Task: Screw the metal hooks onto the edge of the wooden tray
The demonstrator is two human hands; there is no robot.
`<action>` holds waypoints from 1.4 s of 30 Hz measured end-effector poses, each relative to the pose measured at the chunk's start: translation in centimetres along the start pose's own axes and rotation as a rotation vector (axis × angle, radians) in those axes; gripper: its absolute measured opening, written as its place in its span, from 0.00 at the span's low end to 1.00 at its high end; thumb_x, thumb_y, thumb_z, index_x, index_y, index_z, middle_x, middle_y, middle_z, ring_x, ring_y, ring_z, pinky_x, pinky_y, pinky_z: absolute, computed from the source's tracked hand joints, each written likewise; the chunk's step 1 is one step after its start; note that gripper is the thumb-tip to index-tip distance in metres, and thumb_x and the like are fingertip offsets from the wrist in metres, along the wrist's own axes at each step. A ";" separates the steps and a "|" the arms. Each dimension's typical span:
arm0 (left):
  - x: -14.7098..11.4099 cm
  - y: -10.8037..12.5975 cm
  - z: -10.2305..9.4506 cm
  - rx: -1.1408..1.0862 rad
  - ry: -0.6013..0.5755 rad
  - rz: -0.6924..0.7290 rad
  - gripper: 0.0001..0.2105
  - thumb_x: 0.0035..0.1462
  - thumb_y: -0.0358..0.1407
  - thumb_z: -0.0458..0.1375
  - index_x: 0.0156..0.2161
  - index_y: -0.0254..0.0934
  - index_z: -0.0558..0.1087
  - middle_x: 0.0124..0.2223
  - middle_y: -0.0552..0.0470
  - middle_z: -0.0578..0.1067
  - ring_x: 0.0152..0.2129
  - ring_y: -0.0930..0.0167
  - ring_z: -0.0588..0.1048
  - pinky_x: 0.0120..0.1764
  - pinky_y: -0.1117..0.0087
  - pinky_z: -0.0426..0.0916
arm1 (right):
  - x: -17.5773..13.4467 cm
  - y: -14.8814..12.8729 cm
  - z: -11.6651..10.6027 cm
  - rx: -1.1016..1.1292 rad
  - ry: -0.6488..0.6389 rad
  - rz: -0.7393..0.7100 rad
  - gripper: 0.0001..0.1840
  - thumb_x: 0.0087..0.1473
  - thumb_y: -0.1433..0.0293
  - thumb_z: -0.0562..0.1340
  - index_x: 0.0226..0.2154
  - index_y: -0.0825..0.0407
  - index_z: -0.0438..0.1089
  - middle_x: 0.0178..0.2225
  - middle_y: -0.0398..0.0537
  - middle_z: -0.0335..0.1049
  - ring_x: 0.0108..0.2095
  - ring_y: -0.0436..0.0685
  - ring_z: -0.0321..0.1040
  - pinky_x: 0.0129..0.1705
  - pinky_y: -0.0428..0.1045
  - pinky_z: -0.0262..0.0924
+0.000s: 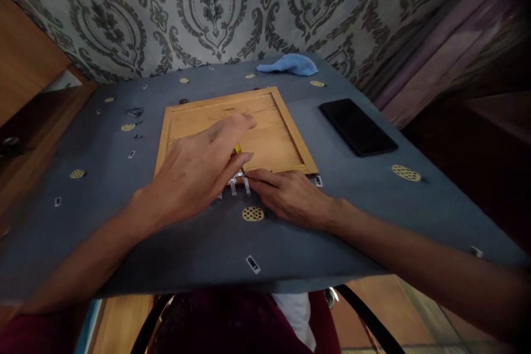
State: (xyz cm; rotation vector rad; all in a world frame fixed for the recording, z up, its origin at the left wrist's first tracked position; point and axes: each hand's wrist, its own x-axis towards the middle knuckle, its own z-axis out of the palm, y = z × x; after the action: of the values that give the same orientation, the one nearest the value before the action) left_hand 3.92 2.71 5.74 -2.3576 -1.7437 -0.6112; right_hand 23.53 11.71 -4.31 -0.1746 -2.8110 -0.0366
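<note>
While left hand (194,163) clasps yellow-handled tool (238,148) over metal fitting (233,187), right hand (296,194) puts fingertips there, likely steadying; whether pinching, cannot tell. Wooden panel (265,138) flat on counter (186,265), presumably for firm backing. Phone (357,127) rightward, blue cloth (290,64) behind.

Pale grey wall (265,38) with dark damask medallions (211,3) behind, blue-grey table (357,182) printed with yellow pineapples (253,214), orange-brown wooden cabinet (29,55) at left; mauve hanging fabric (448,38) at right, terracotta-toned tiled floor (360,315) below; dim light
</note>
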 end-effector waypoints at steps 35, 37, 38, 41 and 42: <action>1.0 -1.9 1.1 -0.150 0.112 -0.015 0.12 0.66 0.35 0.56 0.52 0.37 0.64 0.41 0.53 0.74 0.33 0.74 0.75 0.34 0.75 0.71 | -0.2 0.1 0.7 0.087 0.086 -0.014 0.17 0.63 0.78 0.53 0.53 0.61 0.67 0.51 0.58 0.74 0.33 0.54 0.74 0.32 0.52 0.70; 1.0 -1.9 1.1 -0.134 0.122 -0.006 0.12 0.66 0.35 0.56 0.52 0.37 0.65 0.43 0.52 0.74 0.34 0.74 0.76 0.35 0.75 0.72 | -0.2 0.1 0.6 0.089 0.103 -0.011 0.17 0.63 0.78 0.52 0.52 0.60 0.68 0.51 0.57 0.74 0.33 0.55 0.74 0.33 0.52 0.71; 1.0 -1.9 1.0 -0.130 0.123 -0.005 0.12 0.65 0.34 0.57 0.53 0.38 0.65 0.44 0.52 0.74 0.36 0.73 0.76 0.37 0.75 0.72 | -0.1 0.1 0.6 0.088 0.113 -0.010 0.16 0.64 0.77 0.52 0.51 0.60 0.68 0.51 0.56 0.75 0.33 0.55 0.74 0.33 0.52 0.71; 0.9 -1.6 0.8 -0.136 0.109 -0.014 0.15 0.65 0.33 0.57 0.55 0.39 0.63 0.47 0.51 0.75 0.41 0.71 0.77 0.43 0.72 0.73 | -0.1 0.1 0.7 0.083 0.139 -0.015 0.16 0.64 0.77 0.51 0.51 0.60 0.68 0.50 0.57 0.75 0.32 0.55 0.74 0.31 0.52 0.72; 0.8 -1.5 0.7 -0.142 0.099 -0.017 0.16 0.65 0.33 0.57 0.56 0.39 0.63 0.48 0.50 0.75 0.43 0.70 0.77 0.44 0.72 0.73 | -0.2 0.2 0.8 0.078 0.146 -0.015 0.17 0.64 0.78 0.51 0.51 0.60 0.68 0.49 0.57 0.75 0.32 0.55 0.74 0.31 0.52 0.72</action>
State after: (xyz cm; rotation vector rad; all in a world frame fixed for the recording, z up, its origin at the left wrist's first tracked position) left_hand 2.90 4.12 5.27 -2.3600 -1.7325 -0.8662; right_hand 23.47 11.88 -5.08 -0.1277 -2.6629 0.0550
